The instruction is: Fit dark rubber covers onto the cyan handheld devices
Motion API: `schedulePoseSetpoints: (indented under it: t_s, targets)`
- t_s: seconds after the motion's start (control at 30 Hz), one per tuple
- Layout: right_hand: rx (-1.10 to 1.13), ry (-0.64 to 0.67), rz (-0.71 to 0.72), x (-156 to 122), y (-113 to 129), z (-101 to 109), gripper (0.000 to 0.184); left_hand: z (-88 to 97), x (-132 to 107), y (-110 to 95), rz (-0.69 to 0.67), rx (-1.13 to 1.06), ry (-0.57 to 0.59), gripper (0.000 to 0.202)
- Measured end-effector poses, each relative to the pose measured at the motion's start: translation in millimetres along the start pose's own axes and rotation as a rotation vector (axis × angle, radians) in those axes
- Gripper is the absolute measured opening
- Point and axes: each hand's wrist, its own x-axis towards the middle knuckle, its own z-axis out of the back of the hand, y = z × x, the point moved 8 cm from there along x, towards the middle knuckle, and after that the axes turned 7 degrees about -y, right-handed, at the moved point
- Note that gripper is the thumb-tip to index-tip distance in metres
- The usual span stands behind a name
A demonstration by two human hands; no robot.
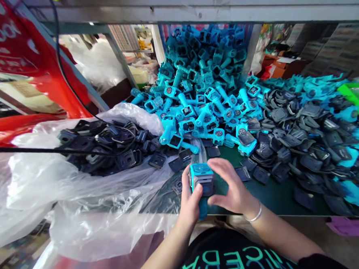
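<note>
My left hand [190,196] is closed around a bright blue plastic housing [200,168] above the near edge of the table. A dark grey plastic piece [207,184] sits against the side of the housing facing me, with my left thumb over its edge. Just to the right is my right hand [231,188], its thumb and fingers apart in a curved shape. Its fingertips are close to the housing's right side; whether they touch it I cannot tell. The lower part of the housing hangs below my left hand.
A tall heap of blue housings [208,104] fills the back. Dark plastic pieces [289,144] lie piled at right, more dark parts [107,145] on clear plastic sheeting [89,201] at left. A black cable [46,150] crosses the left side. A metal beam [199,11] spans overhead; a green tray [357,103] stands right.
</note>
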Motion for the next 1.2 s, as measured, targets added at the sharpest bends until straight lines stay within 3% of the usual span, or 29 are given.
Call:
schedulePoseSetpoints:
  t_s: [0.13,0.27,0.3,0.37,0.43,0.47,0.57,0.7,0.8,0.87,0.93,1.0,1.07,1.2]
  targets:
    - [0.284,-0.054,-0.210,-12,-16,-18,0.085,-12.8,-3,4,-0.034,-0.147,0.081,0.083]
    - [0.190,-0.271,-0.154,-24,-17,-15,0.074,-15.1,-4,17,-0.021,-0.171,0.083,0.077]
    - [0.141,-0.240,-0.136,-25,-17,-13,0.076,-12.6,-4,23,0.010,-0.183,0.070,0.075]
    - [0.041,-0.056,-0.120,-29,-23,-7,0.080,-1.1,-2,36,0.139,-0.230,-0.002,0.068]
    - [-0.110,0.109,-0.147,-36,-39,10,0.073,15.6,-2,49,0.325,-0.307,-0.105,0.057]
    - [-0.191,0.132,-0.184,-41,-51,24,0.064,24.7,-3,52,0.409,-0.351,-0.158,0.053]
    - [-0.308,0.047,-0.339,-55,-89,67,0.029,47.7,-5,47,0.547,-0.452,-0.264,0.045]
    - [-0.202,-0.082,-0.433,-64,-114,78,0.022,55.1,-3,40,0.588,-0.439,-0.263,0.045]
    - [-0.066,-0.180,-0.478,-58,-107,69,0.033,43.4,-2,44,0.549,-0.386,-0.247,0.054]
    - [0.160,-0.141,-0.556,-54,-94,52,0.042,29.3,-3,48,0.524,-0.352,-0.234,0.054]
    - [0.375,-0.051,-0.672,-54,-77,33,0.066,11.1,-5,50,0.552,-0.342,-0.201,0.050]
    - [0.402,-0.023,-0.747,-56,-61,27,0.077,-7.1,-7,49,0.617,-0.359,-0.153,0.043]
    - [0.250,-0.065,-0.666,-51,-45,35,0.067,-19.5,-9,47,0.689,-0.381,-0.140,0.039]
    - [0.055,-0.077,-0.196,-29,-3,47,0.064,-35.8,-15,42,0.804,-0.436,-0.127,0.046]
